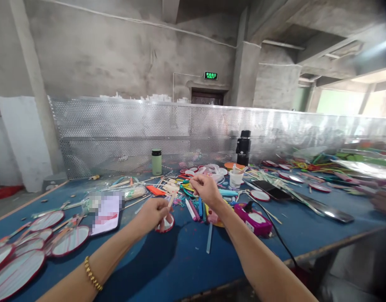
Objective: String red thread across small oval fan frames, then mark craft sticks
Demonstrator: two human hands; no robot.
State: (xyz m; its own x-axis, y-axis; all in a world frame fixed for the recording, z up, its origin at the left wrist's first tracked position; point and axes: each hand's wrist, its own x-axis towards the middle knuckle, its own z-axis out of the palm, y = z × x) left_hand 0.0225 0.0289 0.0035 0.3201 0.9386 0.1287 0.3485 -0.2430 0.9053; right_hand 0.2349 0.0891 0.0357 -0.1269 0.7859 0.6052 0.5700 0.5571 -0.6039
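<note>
My left hand [155,213] is closed on a small round fan, its flat wooden stick [172,198] pointing up and its red-rimmed white disc [170,223] low by the fingers. To the right and a little higher, my right hand [206,189] is raised with thumb and fingers pinched together. Whatever is between those fingertips is too small to make out. Between and behind the hands lie loose wooden sticks [170,185], colourful cords [179,201] and several marker-like sticks [190,210].
Red-rimmed fans [70,241] overlap at left beside a phone [108,214]. A purple device [254,220] with a black cable sits right of my right forearm. Farther back stand a green bottle [157,162], a white cup [236,179] and a black flask [243,149]. Another person's hand [383,203] shows at far right.
</note>
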